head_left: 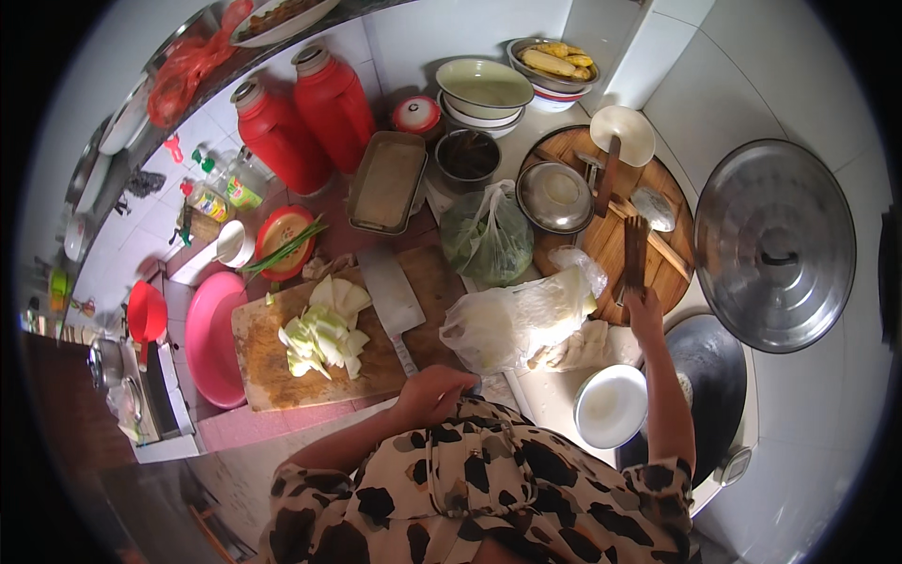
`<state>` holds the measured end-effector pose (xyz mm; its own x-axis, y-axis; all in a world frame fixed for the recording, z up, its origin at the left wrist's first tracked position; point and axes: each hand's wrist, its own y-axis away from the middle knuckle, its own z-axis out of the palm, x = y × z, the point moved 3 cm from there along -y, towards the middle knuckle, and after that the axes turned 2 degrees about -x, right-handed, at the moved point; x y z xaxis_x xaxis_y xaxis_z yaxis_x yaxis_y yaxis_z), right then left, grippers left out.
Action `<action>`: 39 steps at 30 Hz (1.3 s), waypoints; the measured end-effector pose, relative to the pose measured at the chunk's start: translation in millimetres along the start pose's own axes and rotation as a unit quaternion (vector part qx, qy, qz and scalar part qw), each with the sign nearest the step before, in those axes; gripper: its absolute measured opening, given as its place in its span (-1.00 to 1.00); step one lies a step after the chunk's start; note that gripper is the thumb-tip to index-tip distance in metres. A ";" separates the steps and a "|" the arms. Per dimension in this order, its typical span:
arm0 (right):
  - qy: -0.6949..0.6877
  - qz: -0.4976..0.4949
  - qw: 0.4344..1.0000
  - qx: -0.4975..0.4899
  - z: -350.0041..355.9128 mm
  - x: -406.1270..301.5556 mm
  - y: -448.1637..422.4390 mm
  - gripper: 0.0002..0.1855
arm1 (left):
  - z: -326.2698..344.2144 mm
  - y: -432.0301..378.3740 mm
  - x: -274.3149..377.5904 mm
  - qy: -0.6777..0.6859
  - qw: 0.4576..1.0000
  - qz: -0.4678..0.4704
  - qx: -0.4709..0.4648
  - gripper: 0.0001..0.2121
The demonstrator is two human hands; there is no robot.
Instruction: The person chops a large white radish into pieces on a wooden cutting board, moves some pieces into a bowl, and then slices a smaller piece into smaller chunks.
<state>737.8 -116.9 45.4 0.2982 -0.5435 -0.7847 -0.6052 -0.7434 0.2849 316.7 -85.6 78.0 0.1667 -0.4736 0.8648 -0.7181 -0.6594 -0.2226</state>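
Observation:
My right hand (645,316) grips a dark brown wooden utensil (634,254) with a slitted end, held up over the edge of the round wooden board. Beneath my right forearm is a dark wok (722,384), partly hidden by the arm. A white bowl (610,407) sits to its left. My left hand (435,393) is curled in front of my waist, by the handle of a cleaver (392,292); whether it holds anything is unclear. The cleaver lies on a wooden cutting board (264,352) beside a heap of sliced pale-green vegetable (325,338).
A large metal lid (775,247) leans on the right wall. The round wooden board (659,190) carries a lidded metal pot (555,197) and a ladle (623,137). Plastic-bagged food (550,310) lies centrally. Two red thermos flasks (282,141) and a pink basin (215,338) stand left.

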 end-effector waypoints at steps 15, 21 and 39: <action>0.110 -0.395 0.886 -0.216 110.6 -133.2 124.6 -0.44 | -30.2 -53.1 3.5 0.415 0.855 -0.189 0.249 -0.69; 0.107 -0.374 0.914 -0.117 103.4 -118.8 95.5 -0.68 | -176.8 63.4 -38.9 0.090 0.920 -0.221 0.310 -0.45; 0.142 -0.335 0.918 -0.155 246.4 -188.5 218.5 -0.84 | -562.3 19.9 -225.5 -0.792 0.555 -0.248 -0.056 -0.90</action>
<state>367.6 -80.8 119.9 0.7345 0.0302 -0.6779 0.0118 -0.9994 -0.0317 -115.1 336.4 131.7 0.6831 -0.2274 -0.6941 -0.3419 -0.9393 -0.0286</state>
